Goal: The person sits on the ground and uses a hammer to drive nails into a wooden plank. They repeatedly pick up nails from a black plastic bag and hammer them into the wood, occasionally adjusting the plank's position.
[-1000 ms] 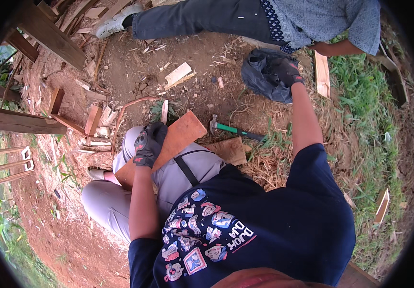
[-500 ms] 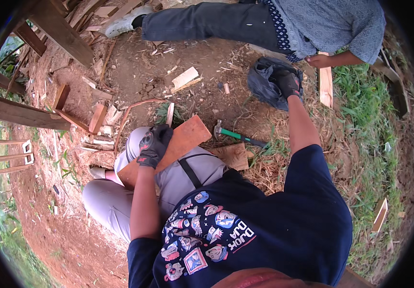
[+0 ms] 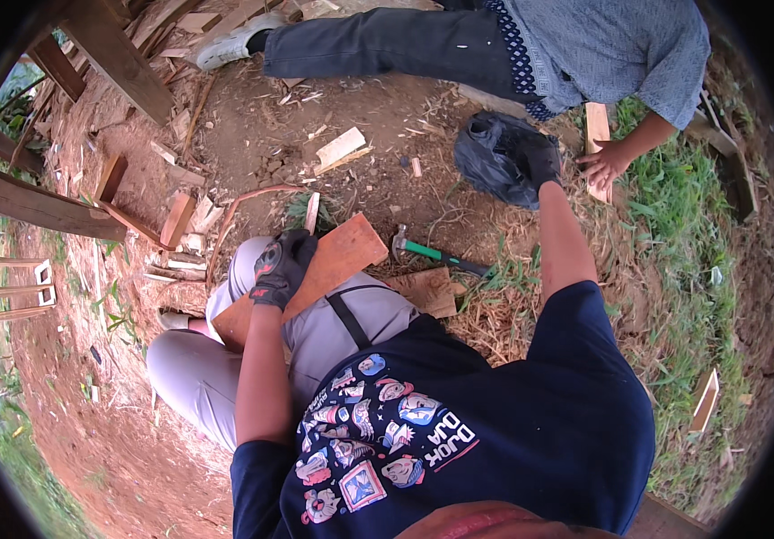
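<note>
My left hand [image 3: 283,267], in a dark work glove, is closed over the far edge of a reddish-brown wooden board [image 3: 346,256] lying slanted across my thighs. A thin pale strip of wood [image 3: 312,212] shows just beyond its fingers. On the right, my right hand [image 3: 541,162], also in a dark glove, is at the mouth of a black plastic bag [image 3: 492,162]. Its fingers are lost against the dark plastic. A claw hammer [image 3: 441,252] with a green and black handle lies on the ground between the board and the bag.
Opposite me, another person's bare hand [image 3: 607,167] is spread at a pale plank [image 3: 598,135] beside the grass. Wood offcuts [image 3: 342,149] and chips litter the soil. Wooden beams [image 3: 45,208] stand at the left, near small wood blocks [image 3: 178,220]. A flat wood piece [image 3: 427,289] lies below the hammer.
The other person's hand has moved from near their waist down to the pale plank, its fingers spreading. My right hand has shifted slightly at the bag, whose shape has changed. The view has drifted a little.
</note>
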### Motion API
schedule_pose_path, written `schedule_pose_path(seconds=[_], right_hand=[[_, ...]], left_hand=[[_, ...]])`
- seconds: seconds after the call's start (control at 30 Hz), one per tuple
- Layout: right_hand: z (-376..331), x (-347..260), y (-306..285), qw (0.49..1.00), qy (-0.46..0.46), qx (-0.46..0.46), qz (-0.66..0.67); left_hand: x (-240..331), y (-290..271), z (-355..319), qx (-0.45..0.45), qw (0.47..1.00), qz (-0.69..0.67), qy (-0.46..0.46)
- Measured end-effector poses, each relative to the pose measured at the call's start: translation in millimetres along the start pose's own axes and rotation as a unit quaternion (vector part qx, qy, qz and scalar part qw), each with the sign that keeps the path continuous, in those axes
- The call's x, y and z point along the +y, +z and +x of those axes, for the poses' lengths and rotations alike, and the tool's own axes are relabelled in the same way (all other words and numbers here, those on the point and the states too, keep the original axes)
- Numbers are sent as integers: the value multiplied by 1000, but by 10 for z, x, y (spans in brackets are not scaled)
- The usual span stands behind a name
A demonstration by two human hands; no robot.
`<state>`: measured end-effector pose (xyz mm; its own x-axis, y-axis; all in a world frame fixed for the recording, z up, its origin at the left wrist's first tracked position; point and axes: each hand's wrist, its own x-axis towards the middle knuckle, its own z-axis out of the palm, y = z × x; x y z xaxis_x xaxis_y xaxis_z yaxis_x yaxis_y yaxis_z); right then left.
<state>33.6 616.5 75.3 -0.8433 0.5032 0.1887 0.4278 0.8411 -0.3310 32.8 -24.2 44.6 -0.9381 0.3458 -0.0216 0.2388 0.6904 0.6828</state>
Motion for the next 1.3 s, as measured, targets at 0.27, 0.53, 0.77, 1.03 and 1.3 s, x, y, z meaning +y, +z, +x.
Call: schedule_pose_path(seconds=[0.27,0.53,0.77,1.03,1.3], right_hand=[[3,21,-165,982,121,3,144],[-27,-50,-150,940,183,-32,287],[64,202,-160,940,174,-31,292],[-66,-322,-344,991,90,-40,90],[107,-154,-352,996,69,18,44]], left_hand=[[10,65,44,-13,1000,5,-5],[37,32,42,-15,1000,10,-11],[93,67,85,-44,999,7,-24],[31,-23,36,-48,998,9,-33],[53,18,50,-37,999,6,-18]])
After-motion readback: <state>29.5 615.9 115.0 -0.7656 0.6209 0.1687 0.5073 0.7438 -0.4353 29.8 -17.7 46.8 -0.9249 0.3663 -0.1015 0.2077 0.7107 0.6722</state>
